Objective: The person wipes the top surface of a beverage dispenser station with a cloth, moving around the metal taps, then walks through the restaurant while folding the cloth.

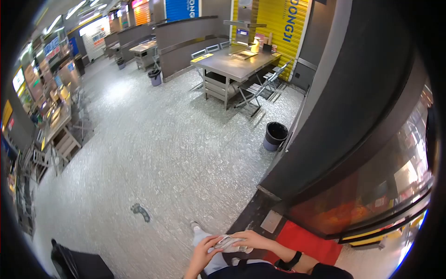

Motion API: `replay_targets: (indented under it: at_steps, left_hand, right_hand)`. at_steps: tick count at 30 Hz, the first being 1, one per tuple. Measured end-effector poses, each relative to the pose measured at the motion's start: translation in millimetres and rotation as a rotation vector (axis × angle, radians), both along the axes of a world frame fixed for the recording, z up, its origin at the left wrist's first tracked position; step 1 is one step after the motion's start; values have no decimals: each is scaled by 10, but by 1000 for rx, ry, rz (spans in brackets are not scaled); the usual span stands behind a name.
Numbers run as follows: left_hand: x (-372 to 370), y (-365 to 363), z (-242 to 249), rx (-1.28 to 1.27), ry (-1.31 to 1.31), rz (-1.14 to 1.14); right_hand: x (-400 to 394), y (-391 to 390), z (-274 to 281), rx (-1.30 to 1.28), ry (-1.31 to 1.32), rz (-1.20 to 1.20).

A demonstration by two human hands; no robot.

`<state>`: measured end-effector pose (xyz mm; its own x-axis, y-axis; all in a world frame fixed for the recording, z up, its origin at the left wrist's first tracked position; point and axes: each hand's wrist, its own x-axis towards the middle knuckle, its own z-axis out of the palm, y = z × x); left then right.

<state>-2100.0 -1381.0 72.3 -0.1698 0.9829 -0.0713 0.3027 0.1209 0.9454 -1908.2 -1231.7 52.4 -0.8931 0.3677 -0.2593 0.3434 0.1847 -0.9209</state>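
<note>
My left hand (203,253) and my right hand (254,240) are together in front of my body at the bottom of the view. Between them is a crumpled, whitish, cloth-like bundle (226,242), with the fingers of both hands curled on it from either side. Its exact kind is too small to make out. A dark band sits on my right wrist. My light trouser leg and one shoe (194,225) show just beyond the hands.
A red mat (304,242) lies by the glass door (371,186) at right. A black-lined bin (276,136) stands against the dark wall. Farther off are a metal table (218,62) and folding chairs (265,88). More tables line the left. A black object (79,260) stands at lower left.
</note>
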Motion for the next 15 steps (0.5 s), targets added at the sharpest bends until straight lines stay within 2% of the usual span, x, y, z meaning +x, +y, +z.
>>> replay_targets:
  at_steps: [1, 2, 3, 5, 8, 11, 15]
  left_hand:
    - [-241, 190, -20, -11, -12, 12]
    - [-477, 385, -47, 76, 112, 11]
    - [-718, 588, -72, 70, 41, -10]
    - [-1223, 911, -92, 137, 196, -21]
    - [-1957, 1322, 186, 80, 186, 22]
    - [-2538, 1736, 388, 129, 163, 57]
    - [-3066, 2280, 521, 82, 251, -44]
  right_hand:
    - [-197, 135, -27, 6, -27, -37]
    - [-395, 260, -66, 10, -49, -75]
    - [-640, 374, -79, 11, -74, -111]
    - [-1116, 670, -89, -6, -34, -141]
    - [-1878, 1133, 113, -10, -50, -92]
    - [-2502, 1529, 156, 71, -48, -65]
    - [-2940, 1968, 247, -14, 18, -112]
